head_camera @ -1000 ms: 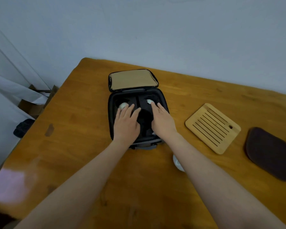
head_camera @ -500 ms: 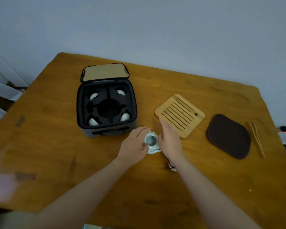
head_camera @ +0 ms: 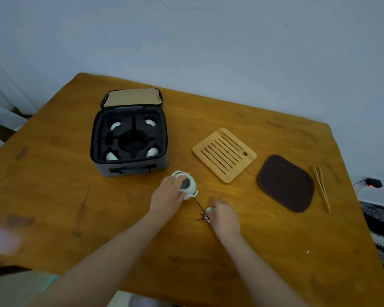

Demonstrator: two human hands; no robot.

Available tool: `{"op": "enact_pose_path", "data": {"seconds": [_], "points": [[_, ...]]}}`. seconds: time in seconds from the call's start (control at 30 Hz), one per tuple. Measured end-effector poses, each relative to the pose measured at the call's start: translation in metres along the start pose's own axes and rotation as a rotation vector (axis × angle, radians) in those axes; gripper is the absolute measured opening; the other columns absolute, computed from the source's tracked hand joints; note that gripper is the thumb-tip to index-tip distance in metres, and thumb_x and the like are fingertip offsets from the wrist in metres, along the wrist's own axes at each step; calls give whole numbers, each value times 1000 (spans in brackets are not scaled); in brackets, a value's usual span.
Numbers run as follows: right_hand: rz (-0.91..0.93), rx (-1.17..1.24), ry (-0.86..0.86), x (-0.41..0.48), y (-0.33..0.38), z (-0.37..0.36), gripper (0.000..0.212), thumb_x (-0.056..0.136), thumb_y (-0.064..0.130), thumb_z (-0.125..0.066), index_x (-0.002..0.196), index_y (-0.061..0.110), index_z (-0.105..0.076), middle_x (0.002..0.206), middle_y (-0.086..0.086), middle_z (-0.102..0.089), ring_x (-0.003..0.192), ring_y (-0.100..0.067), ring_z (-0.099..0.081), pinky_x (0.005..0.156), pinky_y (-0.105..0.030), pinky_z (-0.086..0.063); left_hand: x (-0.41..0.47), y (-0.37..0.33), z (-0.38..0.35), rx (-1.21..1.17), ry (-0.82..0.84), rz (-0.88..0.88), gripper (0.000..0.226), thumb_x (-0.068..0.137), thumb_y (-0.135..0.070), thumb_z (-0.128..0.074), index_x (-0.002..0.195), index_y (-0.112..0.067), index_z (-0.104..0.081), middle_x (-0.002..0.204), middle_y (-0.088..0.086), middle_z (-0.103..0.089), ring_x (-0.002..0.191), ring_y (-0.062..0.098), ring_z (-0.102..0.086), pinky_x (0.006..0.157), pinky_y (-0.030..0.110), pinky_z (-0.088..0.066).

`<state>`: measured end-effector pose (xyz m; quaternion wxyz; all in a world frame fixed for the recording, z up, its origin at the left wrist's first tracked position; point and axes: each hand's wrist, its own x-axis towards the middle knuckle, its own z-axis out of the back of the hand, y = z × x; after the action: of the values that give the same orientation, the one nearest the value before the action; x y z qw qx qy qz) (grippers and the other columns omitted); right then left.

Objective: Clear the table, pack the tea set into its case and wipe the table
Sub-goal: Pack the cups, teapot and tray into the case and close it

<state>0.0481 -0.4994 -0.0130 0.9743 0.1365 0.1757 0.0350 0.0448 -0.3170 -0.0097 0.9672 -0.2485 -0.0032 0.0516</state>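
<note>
**Teapot's out on the table, one hand on it, the other on its lid**

So here's where we're at. The little white teapot (head_camera: 187,185) sits on the table (head_camera: 53,185) just in front of the case's near right corner, open on top. It's right under our left hand (head_camera: 167,196), whose fingers are curled around the pot's left side and over the rim, gripping it. The rest of the pot pokes out past the fingertips to the right.

A thin red cord (head_camera: 197,206) runs from the pot down to its lid (head_camera: 208,212), which lies on the table a bit nearer to us, apart from the pot. Our right hand (head_camera: 224,216) is on top of that lid, fingers bent down over it, with just a sliver of white showing on the thumb side. That hand is blurry, so we can't tell if it's actually pinching the lid or only resting on it.

Behind the teapot is the case (head_camera: 129,167), its flap (head_camera: 131,97) tipped back and black foam inside. Four white cups (head_camera: 152,152) sit in the corner pockets, around a round pocket in the middle.

Right of the case the slatted bamboo tray (head_camera: 224,154) lies flat on the table, then the brown mat (head_camera: 285,182) just beside it, then the bamboo tongs (head_camera: 320,188) near the right edge. Off the table on the far right there's a small black gadget (head_camera: 374,182) with a red light.
</note>
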Motion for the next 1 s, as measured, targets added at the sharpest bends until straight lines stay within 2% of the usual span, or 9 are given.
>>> {"op": "enact_pose_path", "data": {"seconds": [0.13,0.17,0.23,0.43,0.57,0.7,0.83,0.9,1.0], "points": [[38,-105,42,-1,4,5,11,97,16,-53,107,13,-57,110,-6,-60,96,-23,-61,73,-29,-46,-2,-4,1,-38,16,64,43,95,-24,-54,135,-31,-41,124,-7,-53,116,8,-46,83,25,-49],[44,-140,55,-1,5,8,9,96,8,-51,100,13,-57,110,-7,-59,94,-23,-59,72,-29,-44,-2,-5,1,-38,13,64,43,95,-22,-54,135,-30,-42,123,-7,-53,116,9,-47,83,24,-49],[38,-193,67,-2,4,10,26,94,-2,-48,75,15,-47,104,-8,-57,83,-21,-52,69,-28,-40,-4,-7,2,-37,-11,62,43,95,-20,-53,136,-28,-43,126,-5,-53,116,10,-48,86,26,-50],[-19,-199,57,0,1,11,32,96,12,-54,68,17,-40,86,-3,-54,75,-19,-49,64,-29,-42,-19,-1,-5,14,-66,-59,42,94,-20,-54,136,-23,-48,132,-7,-50,129,12,-39,102,24,-40],[54,-249,105,2,2,14,8,98,17,-50,90,15,-52,96,-4,-63,79,-21,-52,64,-30,-40,-27,4,-6,21,-27,-61,50,93,-22,-57,141,-24,-42,145,-7,-41,141,12,-24,114,27,-28],[174,-430,175,6,4,11,23,99,14,-39,121,13,-47,107,-6,-67,95,-26,-64,62,-32,-39,-30,4,-5,25,13,-53,57,94,-22,-56,146,-26,-34,153,-7,-31,146,12,-14,118,28,-18],[208,-450,156,12,4,10,28,97,7,-39,124,12,-44,88,-3,-64,73,-24,-58,45,-29,-29,-29,5,-7,-14,32,-17,63,95,-21,-54,150,-24,-25,158,-6,-23,147,10,-9,117,25,-15],[213,-424,100,13,5,18,27,97,8,-40,124,12,-42,71,2,-51,59,-20,-49,42,-29,-26,-29,6,-7,-51,23,18,66,95,-20,-54,152,-24,-21,159,-4,-21,147,10,-11,116,24,-18],[274,-411,-33,21,14,38,16,100,13,-39,116,13,-40,65,4,-45,49,-15,-39,42,-28,-23,-29,5,-6,-118,-18,69,68,94,-19,-55,152,-24,-20,157,-4,-26,145,11,-21,112,21,-23]]}}
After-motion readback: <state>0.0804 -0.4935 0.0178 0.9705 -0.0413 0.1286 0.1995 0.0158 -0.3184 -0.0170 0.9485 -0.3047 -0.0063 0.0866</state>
